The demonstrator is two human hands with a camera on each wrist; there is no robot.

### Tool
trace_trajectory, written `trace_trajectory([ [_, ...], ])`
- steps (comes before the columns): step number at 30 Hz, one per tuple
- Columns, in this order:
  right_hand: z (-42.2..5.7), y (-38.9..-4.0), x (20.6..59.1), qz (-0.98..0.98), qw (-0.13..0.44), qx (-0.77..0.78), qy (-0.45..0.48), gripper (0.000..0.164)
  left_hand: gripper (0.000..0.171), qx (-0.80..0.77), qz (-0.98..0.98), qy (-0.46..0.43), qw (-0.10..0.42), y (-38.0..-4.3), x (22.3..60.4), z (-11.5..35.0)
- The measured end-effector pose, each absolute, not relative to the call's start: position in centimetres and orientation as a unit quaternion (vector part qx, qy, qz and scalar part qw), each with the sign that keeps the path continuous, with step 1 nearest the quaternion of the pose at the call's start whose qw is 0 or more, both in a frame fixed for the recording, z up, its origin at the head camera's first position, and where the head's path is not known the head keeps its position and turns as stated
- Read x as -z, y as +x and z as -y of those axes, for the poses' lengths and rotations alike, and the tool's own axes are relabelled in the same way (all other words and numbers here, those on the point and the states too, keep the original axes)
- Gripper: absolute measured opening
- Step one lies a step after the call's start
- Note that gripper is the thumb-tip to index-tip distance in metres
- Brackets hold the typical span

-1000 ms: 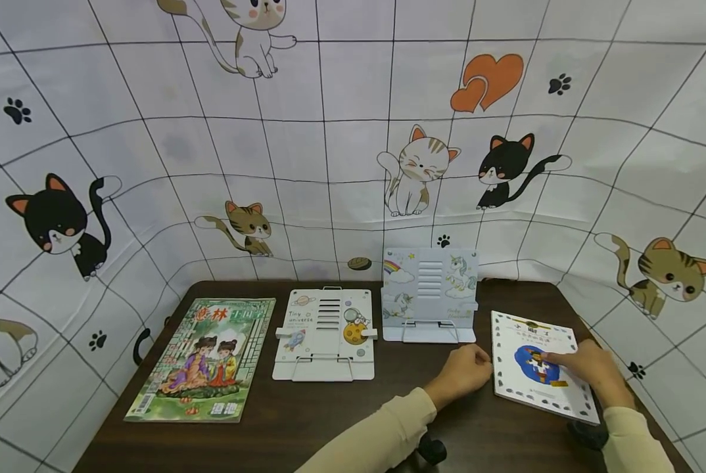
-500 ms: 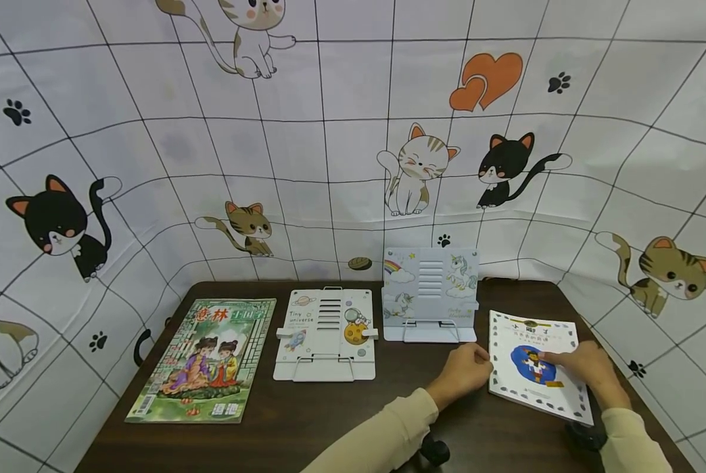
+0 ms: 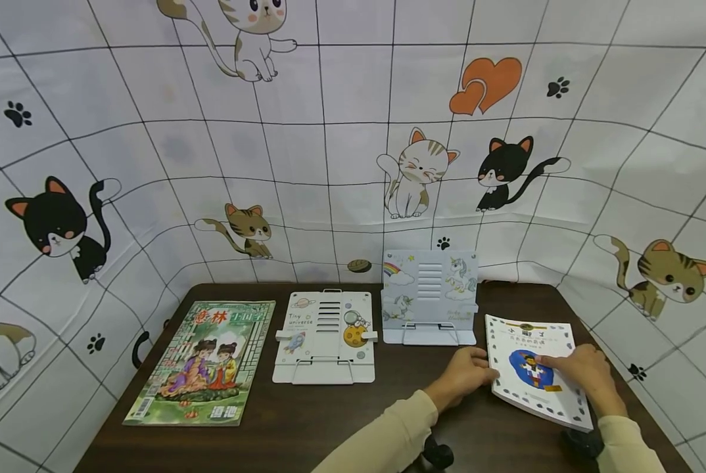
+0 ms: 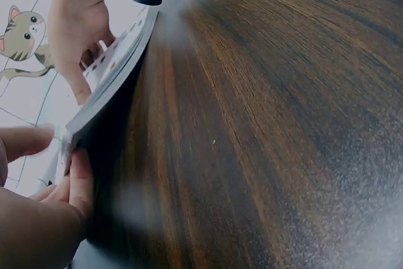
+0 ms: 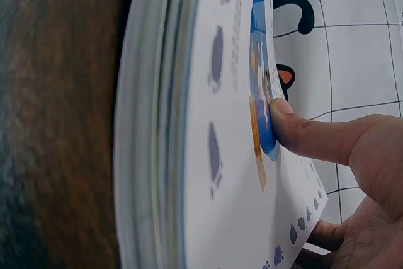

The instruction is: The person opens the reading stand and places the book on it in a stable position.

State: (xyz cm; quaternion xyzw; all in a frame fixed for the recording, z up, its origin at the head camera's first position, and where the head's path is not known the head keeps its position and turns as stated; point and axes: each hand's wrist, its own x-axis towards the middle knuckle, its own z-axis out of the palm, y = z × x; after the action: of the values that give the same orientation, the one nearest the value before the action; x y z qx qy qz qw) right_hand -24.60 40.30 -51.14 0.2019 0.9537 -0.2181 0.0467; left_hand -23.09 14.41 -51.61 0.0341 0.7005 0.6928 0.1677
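Note:
A white book (image 3: 533, 384) with a blue oval picture on its cover is tilted above the right part of the table. My right hand (image 3: 586, 374) grips its right side, thumb on the cover and fingers beyond the edge. In the right wrist view, the right thumb (image 5: 302, 131) presses beside the blue picture, and the layered page edges (image 5: 154, 118) show. My left hand (image 3: 462, 373) is at the book's left edge. In the left wrist view, the left hand (image 4: 44, 212) pinches the book's corner (image 4: 74, 131) between thumb and fingers; the fingers are partly hidden.
A white folding book stand (image 3: 325, 338) lies flat at mid-table. Behind the hands, a pale unicorn book stand (image 3: 430, 295) stands upright. A green magazine (image 3: 202, 361) lies at left. A printed cat-pattern cloth (image 3: 353, 151) hangs behind the dark wooden table (image 3: 305, 420).
The book has shifted slightly left, towards my left hand. My left fingers have opened a little and taken its left edge. The right hand has kept its grip and moved left with it.

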Motion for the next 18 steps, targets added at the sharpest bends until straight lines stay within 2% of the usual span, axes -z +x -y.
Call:
trace_trajectory([
  [3, -40.0, -24.4, 50.8, -0.955, 0.051, 0.216, 0.195, 0.098, 0.045, -0.686, -0.705, 0.037, 0.174, -23.1, 51.8, -14.6],
  [11, -39.4, -24.0, 49.9, -0.947, 0.072, 0.266, 0.164, 0.093, 0.071, -0.693, -0.704, 0.059, 0.146, -23.6, 52.7, -14.3],
  [15, -39.5, -24.0, 50.0, -0.935, 0.084, 0.316, 0.141, 0.090, 0.076, -0.702, -0.694, 0.072, 0.142, -23.7, 52.7, -14.0],
  [18, -39.5, -24.0, 50.2, -0.932, 0.083, 0.324, 0.141, 0.099, 0.076, -0.715, -0.679, 0.079, 0.146, -23.6, 52.6, -13.7],
])
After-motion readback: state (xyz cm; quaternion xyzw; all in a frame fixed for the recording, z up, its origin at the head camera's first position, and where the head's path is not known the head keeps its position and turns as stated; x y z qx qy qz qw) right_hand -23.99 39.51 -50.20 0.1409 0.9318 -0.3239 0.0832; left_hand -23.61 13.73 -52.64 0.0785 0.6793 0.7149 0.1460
